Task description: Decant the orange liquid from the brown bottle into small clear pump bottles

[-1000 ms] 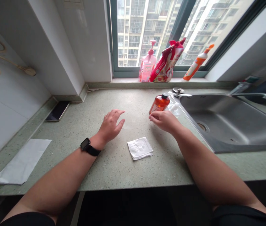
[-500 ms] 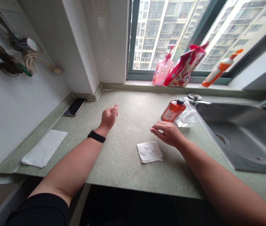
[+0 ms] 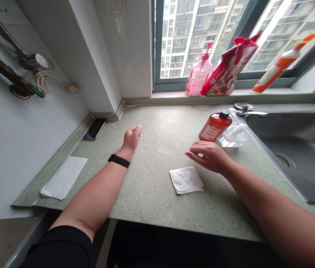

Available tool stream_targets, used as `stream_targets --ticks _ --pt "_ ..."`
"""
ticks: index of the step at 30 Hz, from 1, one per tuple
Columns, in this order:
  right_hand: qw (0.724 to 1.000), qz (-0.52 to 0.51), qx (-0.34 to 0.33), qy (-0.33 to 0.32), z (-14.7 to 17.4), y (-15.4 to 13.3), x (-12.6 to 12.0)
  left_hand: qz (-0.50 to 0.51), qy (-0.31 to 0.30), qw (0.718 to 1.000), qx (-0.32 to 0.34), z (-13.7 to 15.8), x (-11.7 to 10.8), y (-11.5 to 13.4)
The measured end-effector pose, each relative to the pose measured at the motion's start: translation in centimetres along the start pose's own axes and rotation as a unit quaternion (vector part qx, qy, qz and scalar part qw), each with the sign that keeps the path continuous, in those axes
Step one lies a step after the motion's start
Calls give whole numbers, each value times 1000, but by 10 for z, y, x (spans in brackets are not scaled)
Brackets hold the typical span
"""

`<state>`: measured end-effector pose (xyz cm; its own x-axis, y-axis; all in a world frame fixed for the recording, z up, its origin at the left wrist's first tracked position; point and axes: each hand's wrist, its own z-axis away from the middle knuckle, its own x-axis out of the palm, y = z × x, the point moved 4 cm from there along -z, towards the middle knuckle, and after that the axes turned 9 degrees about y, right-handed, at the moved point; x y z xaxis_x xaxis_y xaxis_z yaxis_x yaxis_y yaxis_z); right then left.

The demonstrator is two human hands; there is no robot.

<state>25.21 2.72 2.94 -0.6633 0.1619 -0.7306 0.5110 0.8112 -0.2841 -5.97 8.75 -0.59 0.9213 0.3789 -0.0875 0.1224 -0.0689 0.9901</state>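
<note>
R hand (image 3: 209, 158) loosely curled, narrow gap, nr folded tissue (image 3: 186, 179); L hand (image 3: 132, 138) balled, can't tell contents—best give far-right amber bottle (image 3: 213, 128) clearance.

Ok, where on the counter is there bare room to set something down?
Widest bare patch: the counter between the left hand and the orange bottle, running back toward the window sill. A narrower one lies between the folded tissue and the counter's near edge. It's crowded on the right, where the right hand, bottle, clear container and sink sit close together.
</note>
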Motion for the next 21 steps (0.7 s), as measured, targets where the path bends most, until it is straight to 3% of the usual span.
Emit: stream_targets --ticks 16,18,21 --pt "999 -11 52 0 5 16 4 17 -50 998 24 17 6 12" --pt "998 -19 49 26 4 11 3 13 -53 998 29 18 7 12" --pt "992 9 30 123 1 4 -9 5 -57 998 38 18 8 13"
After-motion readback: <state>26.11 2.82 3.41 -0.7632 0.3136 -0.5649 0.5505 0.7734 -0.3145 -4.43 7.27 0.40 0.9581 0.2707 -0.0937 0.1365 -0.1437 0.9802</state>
